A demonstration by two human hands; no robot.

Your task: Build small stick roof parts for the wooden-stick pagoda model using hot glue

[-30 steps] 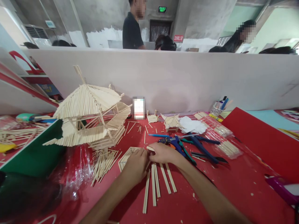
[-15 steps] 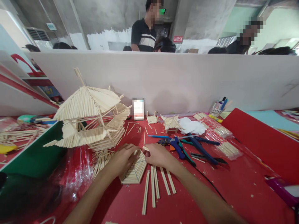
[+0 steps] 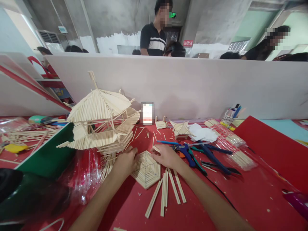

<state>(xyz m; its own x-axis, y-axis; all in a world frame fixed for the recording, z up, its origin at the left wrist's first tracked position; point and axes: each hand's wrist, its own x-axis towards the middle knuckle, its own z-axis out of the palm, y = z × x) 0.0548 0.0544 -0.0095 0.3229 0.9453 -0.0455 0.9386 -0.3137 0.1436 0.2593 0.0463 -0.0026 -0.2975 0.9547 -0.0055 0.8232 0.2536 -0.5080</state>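
A hexagonal panel of thin wooden sticks [image 3: 145, 170] lies on the red table between my hands. My left hand [image 3: 128, 159] is at its upper left edge, fingers curled against it. At the upper right edge, my right hand [image 3: 166, 156] holds a short wooden stick [image 3: 156, 149] between thumb and fingers. Loose stick strips [image 3: 164, 192] lie just below and right of the panel. A large stick pavilion model [image 3: 98, 118] stands behind my left hand.
A blue glue gun [image 3: 185, 152], pliers [image 3: 214, 158] and a blue pencil [image 3: 166, 142] lie right of my right hand. Behind them are a small stick model [image 3: 181, 129], white tissue [image 3: 203, 132] and packed sticks [image 3: 243, 157]. A green board [image 3: 51, 157] leans at left.
The hexagonal panel has turned and now shows more of its surface between my hands. One stick strip beneath it has tilted. The whole view has shifted slightly.
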